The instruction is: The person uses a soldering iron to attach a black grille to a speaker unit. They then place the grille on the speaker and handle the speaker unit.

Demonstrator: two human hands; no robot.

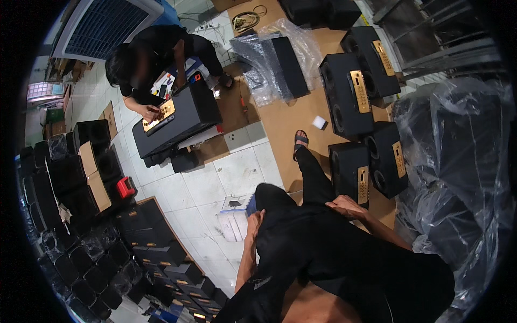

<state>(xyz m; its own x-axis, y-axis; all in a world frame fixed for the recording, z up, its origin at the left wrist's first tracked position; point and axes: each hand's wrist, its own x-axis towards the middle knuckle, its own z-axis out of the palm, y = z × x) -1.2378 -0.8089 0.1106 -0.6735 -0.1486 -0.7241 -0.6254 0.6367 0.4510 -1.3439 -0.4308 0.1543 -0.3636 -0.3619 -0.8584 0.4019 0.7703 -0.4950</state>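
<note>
Left hand (254, 222) laid flat on near left knee, right hand (344, 206) laid flat on right thigh, both relaxed and grasping nothing, apparently bracing a seated pose. Just beyond right hand: black speaker cabinet (351, 171) lying on its back on brown cardboard sheet (291, 121), gold control strip facing up, long axis running near to far. Farther right: more such cabinets, plastic-wrapped stock (463, 145). Far left: co-worker (153, 59) bent over another cabinet (177, 116).
</note>
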